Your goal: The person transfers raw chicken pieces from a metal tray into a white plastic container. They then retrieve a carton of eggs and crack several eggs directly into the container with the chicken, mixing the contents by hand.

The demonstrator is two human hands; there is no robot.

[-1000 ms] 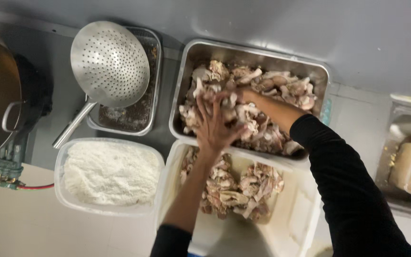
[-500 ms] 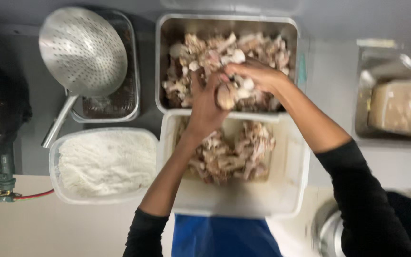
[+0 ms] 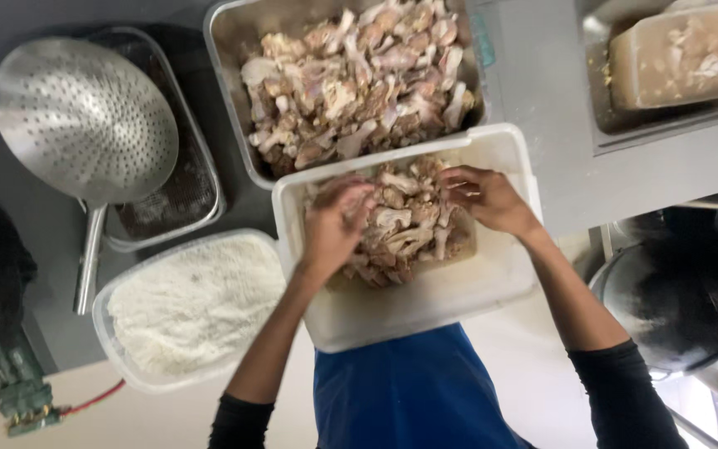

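White tub (image 3: 425, 308) takes two hands (image 3: 338, 224), beside one steel pan (image 3: 226, 50).

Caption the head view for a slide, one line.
Both hands, left hand and right hand, rest on raw chicken pieces in a white plastic tub, below a steel tray of more chicken.

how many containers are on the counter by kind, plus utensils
Metal trays: 3 – one of meat pieces, one under the skimmer, one at the right
Plastic tubs: 3 – white tub under the left hand and right hand, tub of white shreds, lidded tub
Perforated skimmers: 1
Total: 7
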